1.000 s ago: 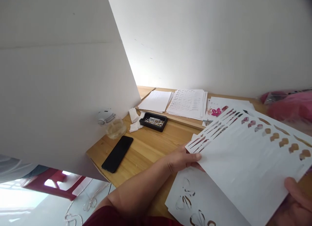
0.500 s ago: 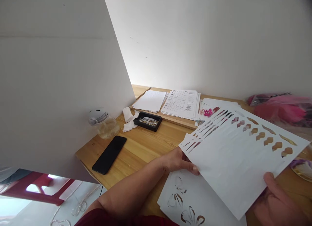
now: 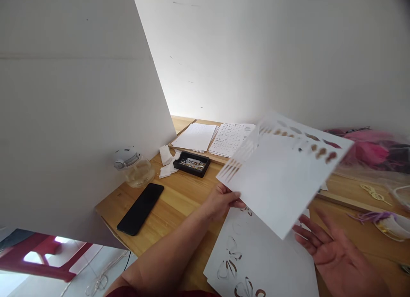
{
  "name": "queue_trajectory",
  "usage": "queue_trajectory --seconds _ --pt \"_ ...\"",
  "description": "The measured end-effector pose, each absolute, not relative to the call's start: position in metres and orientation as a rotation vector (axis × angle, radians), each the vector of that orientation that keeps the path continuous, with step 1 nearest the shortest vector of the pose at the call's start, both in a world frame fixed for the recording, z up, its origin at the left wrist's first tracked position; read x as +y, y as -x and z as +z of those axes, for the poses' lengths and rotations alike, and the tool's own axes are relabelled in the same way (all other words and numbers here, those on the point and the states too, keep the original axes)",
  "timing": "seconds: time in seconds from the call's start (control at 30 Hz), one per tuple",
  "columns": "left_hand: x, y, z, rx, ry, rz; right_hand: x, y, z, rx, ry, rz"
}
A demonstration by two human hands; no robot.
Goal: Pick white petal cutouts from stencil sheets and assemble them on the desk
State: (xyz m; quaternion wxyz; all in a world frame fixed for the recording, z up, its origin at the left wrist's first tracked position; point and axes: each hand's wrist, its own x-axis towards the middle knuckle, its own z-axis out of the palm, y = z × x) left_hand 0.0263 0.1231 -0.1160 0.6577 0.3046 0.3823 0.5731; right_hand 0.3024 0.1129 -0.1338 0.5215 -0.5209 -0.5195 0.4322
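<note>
My left hand (image 3: 224, 201) pinches the left corner of some white cut-out sheets (image 3: 272, 186), thumb on top. Rows of leaf-like and wavy holes run along their far and left edges; motion blurs them, so how many sheets there are is unclear. Palm up and fingers spread, my right hand (image 3: 333, 250) is beside the sheets' lower right edge; its fingertips are at or just under that edge, and I cannot tell whether they touch. Below lie more white sheets (image 3: 265, 254) with petal-shaped cut-outs, flat on the wooden table (image 3: 179, 203).
On the left are a black phone (image 3: 140, 209), a glass jar (image 3: 140, 173) with a grey top and a black tray (image 3: 192, 163) of small beads. Paper stacks (image 3: 196, 136) line the back. To the right are pink material in plastic (image 3: 374, 151) and a cup with purple strands (image 3: 392, 226).
The held sheets have moved left and slightly up, away from me. My right hand has let go of their lower right edge and opened, palm up.
</note>
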Motion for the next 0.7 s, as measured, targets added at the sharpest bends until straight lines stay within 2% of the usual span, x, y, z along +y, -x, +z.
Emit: queue_trajectory --seconds 0.23,0.37,0.7 --pt "0.153 0.028 -0.095 0.997 -0.394 1.861 0.109 -0.308 -0.142 -0.809 1.104 1.456" --pt "0.183 0.078 -0.089 1.175 -0.338 1.99 0.106 -0.306 -0.143 -0.842 1.071 1.444" --pt "0.238 0.173 -0.095 1.395 -0.249 1.961 0.092 -0.301 -0.146 -1.102 1.119 1.219"
